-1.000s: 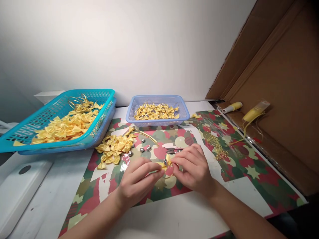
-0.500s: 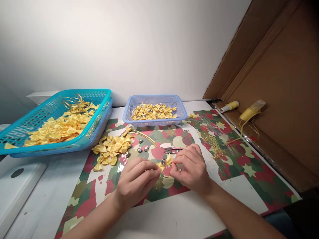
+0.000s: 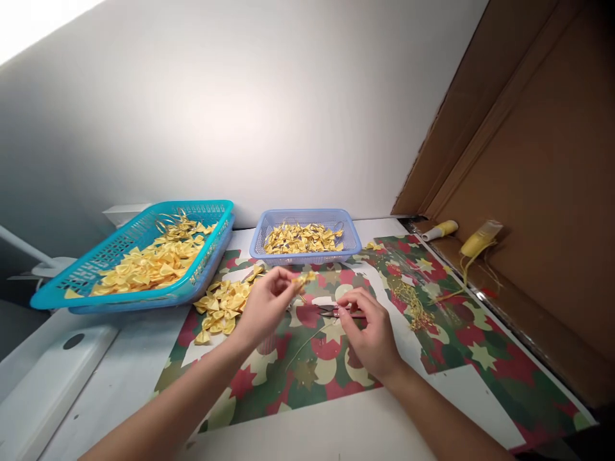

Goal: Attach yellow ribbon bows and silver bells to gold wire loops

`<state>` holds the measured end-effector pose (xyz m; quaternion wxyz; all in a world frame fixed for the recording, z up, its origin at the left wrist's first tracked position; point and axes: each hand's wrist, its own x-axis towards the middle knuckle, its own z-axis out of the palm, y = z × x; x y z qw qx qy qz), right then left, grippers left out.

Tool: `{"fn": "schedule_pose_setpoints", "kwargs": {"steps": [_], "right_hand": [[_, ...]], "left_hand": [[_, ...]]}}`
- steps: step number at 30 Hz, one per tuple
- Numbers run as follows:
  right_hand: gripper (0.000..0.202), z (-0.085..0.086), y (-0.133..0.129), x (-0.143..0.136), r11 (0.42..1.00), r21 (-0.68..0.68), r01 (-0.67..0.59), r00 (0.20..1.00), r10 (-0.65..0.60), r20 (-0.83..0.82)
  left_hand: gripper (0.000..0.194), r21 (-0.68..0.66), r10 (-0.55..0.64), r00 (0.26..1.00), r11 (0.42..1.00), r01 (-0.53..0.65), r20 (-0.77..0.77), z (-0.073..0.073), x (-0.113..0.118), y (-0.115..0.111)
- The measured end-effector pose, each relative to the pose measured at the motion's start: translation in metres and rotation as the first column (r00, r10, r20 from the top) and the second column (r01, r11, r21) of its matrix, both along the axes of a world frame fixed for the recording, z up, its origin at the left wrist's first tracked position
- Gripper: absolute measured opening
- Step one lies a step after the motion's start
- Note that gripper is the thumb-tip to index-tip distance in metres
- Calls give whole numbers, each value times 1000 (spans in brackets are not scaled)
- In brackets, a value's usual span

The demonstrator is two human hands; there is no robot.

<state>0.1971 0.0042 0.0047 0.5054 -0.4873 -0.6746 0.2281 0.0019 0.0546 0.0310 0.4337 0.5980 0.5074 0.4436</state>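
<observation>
My left hand (image 3: 271,304) is closed on a yellow ribbon bow (image 3: 303,280), held slightly above the table and a little blurred. My right hand (image 3: 368,330) has its thumb and fingers pinched, and a thin cord (image 3: 307,344) trails from near its fingertips toward the lower left. Thread snips (image 3: 330,312) lie on the patterned paper, their handles partly hidden by the right fingers. Beside my left hand is a heap of loose yellow bows (image 3: 223,304). The left hand hides the small silver bells and most of the gold cord.
A turquoise basket (image 3: 57,288) of bows stands at the left, stacked on a blue one. A smaller blue basket (image 3: 307,259) of corded bows is at the back. Thread scraps (image 3: 416,304) lie right, near two yellow thread spools (image 3: 475,240) by a cardboard wall (image 3: 538,160).
My hands have moved apart. The left went up and forward with the bow, while the right stayed near the snips and the thin cord came into view. The camera view has tilted upward.
</observation>
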Motion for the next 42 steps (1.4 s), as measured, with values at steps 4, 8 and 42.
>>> {"fn": "schedule_pose_setpoints", "kwargs": {"steps": [4, 8, 42], "right_hand": [[9, -5, 2, 0, 999, 0, -39, 997, 39, 63], [11, -10, 5, 2, 998, -22, -60, 985, 62, 161], [13, 29, 22, -11, 858, -423, -291, 601, 508, 617]], "left_hand": [[21, 267, 289, 912, 940, -213, -290, 25, -6, 57], [19, 386, 435, 720, 889, -247, -541, 35, -22, 79], [10, 472, 146, 702, 831, 296, -697, -36, -62, -53]]}}
